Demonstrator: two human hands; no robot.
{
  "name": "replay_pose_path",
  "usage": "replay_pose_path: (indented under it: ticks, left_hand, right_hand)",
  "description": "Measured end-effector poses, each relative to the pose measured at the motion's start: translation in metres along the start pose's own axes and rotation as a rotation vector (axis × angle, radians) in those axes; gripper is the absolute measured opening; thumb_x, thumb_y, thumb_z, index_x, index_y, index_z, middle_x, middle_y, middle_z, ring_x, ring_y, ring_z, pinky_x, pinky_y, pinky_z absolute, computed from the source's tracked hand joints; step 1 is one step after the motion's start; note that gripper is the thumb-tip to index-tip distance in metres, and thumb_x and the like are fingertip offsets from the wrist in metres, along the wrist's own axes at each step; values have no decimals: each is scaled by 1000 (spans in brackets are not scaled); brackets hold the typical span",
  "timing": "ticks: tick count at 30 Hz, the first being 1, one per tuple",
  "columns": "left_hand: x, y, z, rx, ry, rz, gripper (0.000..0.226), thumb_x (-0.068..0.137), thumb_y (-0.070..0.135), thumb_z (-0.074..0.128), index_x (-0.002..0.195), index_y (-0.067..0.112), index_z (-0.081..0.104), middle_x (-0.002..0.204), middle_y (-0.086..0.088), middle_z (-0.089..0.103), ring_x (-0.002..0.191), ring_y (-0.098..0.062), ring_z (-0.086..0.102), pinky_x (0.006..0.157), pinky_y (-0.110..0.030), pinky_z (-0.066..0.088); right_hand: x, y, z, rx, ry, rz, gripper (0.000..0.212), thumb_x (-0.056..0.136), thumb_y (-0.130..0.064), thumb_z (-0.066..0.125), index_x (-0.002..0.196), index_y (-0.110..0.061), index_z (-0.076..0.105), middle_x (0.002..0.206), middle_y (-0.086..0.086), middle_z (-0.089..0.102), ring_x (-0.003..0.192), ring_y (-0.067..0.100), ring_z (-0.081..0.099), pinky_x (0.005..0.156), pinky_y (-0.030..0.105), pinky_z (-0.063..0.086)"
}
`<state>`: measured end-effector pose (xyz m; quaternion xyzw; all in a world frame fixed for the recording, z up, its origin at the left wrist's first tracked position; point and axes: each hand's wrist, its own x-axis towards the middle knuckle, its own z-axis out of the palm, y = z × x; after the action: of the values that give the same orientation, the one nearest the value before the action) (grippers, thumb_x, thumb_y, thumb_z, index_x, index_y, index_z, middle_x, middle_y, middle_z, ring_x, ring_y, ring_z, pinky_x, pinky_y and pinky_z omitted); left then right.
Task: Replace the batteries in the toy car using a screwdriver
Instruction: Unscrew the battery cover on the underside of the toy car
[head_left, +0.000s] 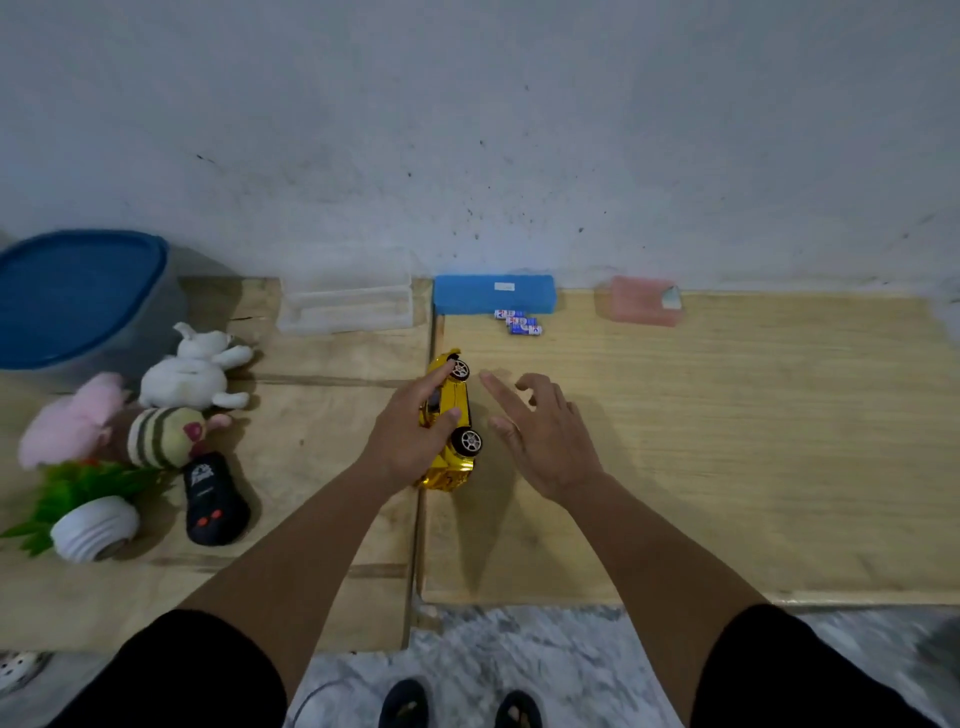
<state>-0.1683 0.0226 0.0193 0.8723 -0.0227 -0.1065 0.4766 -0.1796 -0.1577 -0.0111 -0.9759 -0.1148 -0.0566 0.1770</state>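
At the bottom of the frame two bare forearms reach out from black sleeves over a grey marbled floor. The left hand (402, 441) grips the glossy yellow toy car (451, 426) at centre frame, fingers and thumb curled over its body; the car is tipped on its side above the wooden table (727, 441), its two chrome-spoked black wheels facing right, its long axis running from near to far. The right hand (540, 431) hovers just beside the car with fingers loosely spread, holding nothing. At lower left lie a ribbed white pot with green plastic leaves (88, 512) and a matte black remote control (213, 501); beyond them sit soft plush toys (156, 405) in white, pink and stripes. Farther on, right of centre, small cylindrical batteries (519, 322) lie in a cluster in front of a blue rectangular box (493, 293). Along the wall stand a clear plastic tray (345, 309), a translucent pink case (644, 301) and, at upper left, a grey tub with a blue lid (78, 296); their contents cannot be made out.
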Motion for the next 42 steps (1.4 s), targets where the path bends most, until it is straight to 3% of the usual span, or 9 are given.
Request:
replay_pose_path:
  ticks: [4, 10, 14, 17, 23, 31, 34, 38, 42]
  left_hand:
    - [-3, 8, -14, -159, -33, 37, 55, 93, 24, 57, 141, 41, 36, 139, 3, 47, 123, -14, 49, 101, -43, 45]
    - [-9, 19, -29, -575, -94, -38, 61, 91, 15, 59, 137, 46, 33, 121, 16, 51, 118, -14, 53, 92, -31, 50]
    - [-8, 19, -35, -631, -185, -93, 88, 71, 35, 74, 143, 46, 25, 139, 5, 43, 124, -17, 49, 99, -37, 46]
    - [-7, 19, -41, -723, -184, -137, 96, 66, 22, 83, 140, 49, 28, 138, -6, 46, 118, -24, 55, 98, -42, 48]
    - [-10, 23, -48, -968, -144, -178, 69, 90, 3, 50, 141, 45, 31, 128, -11, 57, 115, -33, 56, 97, -48, 46]
    - [-11, 22, -46, -1123, -128, -142, 76, 91, -4, 38, 142, 50, 23, 127, -8, 59, 108, -30, 61, 87, -45, 51]
    - [-9, 22, -43, -1088, -123, -102, 84, 88, -11, 41, 143, 49, 22, 127, -9, 60, 105, -23, 62, 89, -40, 50]
    - [-9, 23, -43, -888, -185, -89, 86, 89, -9, 48, 141, 53, 18, 129, -4, 54, 107, -20, 60, 87, -42, 51]
    - [-8, 24, -41, -243, -241, 19, 69, 95, 13, 51, 139, 56, 19, 141, 10, 46, 118, -17, 56, 90, -37, 50]
  right_hand:
    - [16, -15, -14, 9, -64, -42, 69, 84, -65, -1, 146, -42, 19, 134, 10, 40, 115, 25, 45, 88, 41, 40]
    - [30, -31, -24, 330, -242, -20, 51, 97, -49, 24, 142, -46, 0, 122, 11, 47, 114, 26, 46, 96, 39, 41]
    - [39, -42, -30, 438, -317, -42, 50, 100, -39, 26, 145, -46, 6, 136, 9, 44, 123, 23, 44, 93, 27, 37]
    - [43, -44, -33, 395, -324, -88, 50, 100, -40, 28, 144, -47, 5, 143, 6, 39, 127, 21, 42, 100, 32, 40]
    - [45, -47, -35, 508, -192, -15, 54, 96, -44, 42, 141, -53, 15, 146, 0, 33, 131, 18, 36, 106, 42, 40]
    - [50, -55, -44, 587, -144, 79, 52, 93, -43, 49, 140, -50, 28, 143, 4, 38, 129, 19, 40, 100, 28, 43]
    - [47, -56, -51, 694, -227, 119, 51, 95, -41, 47, 138, -55, 24, 139, -16, 45, 119, 10, 51, 99, 26, 43]
    - [44, -51, -53, 713, -256, 125, 50, 96, -33, 48, 138, -52, 29, 139, -5, 50, 121, 17, 53, 100, 31, 45]
    - [38, -42, -54, 653, -197, 145, 51, 95, -28, 52, 139, -47, 33, 133, -4, 53, 104, 12, 55, 77, 11, 46]
